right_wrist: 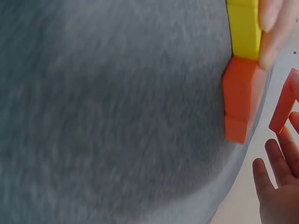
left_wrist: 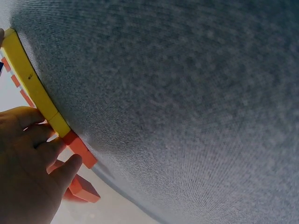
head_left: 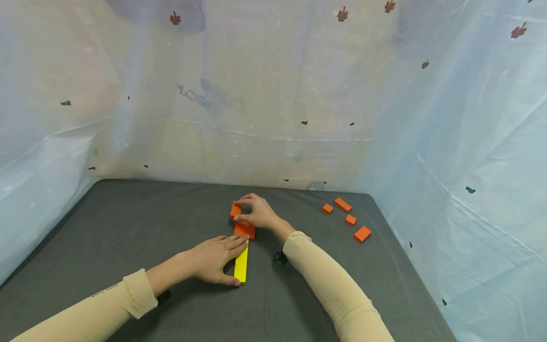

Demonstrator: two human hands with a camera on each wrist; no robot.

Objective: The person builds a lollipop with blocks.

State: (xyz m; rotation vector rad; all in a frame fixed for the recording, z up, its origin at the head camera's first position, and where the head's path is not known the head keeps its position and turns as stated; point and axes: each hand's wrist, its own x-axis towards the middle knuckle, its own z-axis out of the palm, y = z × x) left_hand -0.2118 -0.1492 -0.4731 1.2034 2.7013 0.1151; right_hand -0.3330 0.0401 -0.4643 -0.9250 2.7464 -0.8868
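Note:
My left hand [head_left: 217, 260] lies palm down with its fingers spread out along a yellow strip [head_left: 241, 266] of long blocks. Its thumb touches the near end, while its fingertips reach where the yellow meets an orange block [head_left: 245, 230]. With thumb and fingers my right hand [head_left: 258, 212] pinches another orange block [head_left: 235, 210] beyond the row's far end. In the right wrist view that pinched orange block [right_wrist: 284, 102] is raised clear of the row. Two orange pieces continue the yellow there, the larger orange block [right_wrist: 240, 86] and a shorter orange piece [right_wrist: 236, 128].
Several loose orange blocks lie at the right rear of the dark grey table, among them a long orange block [head_left: 343, 204] and a wider one [head_left: 362, 234]. A pale plastic sheet [head_left: 239, 95] hangs behind the table and along its sides.

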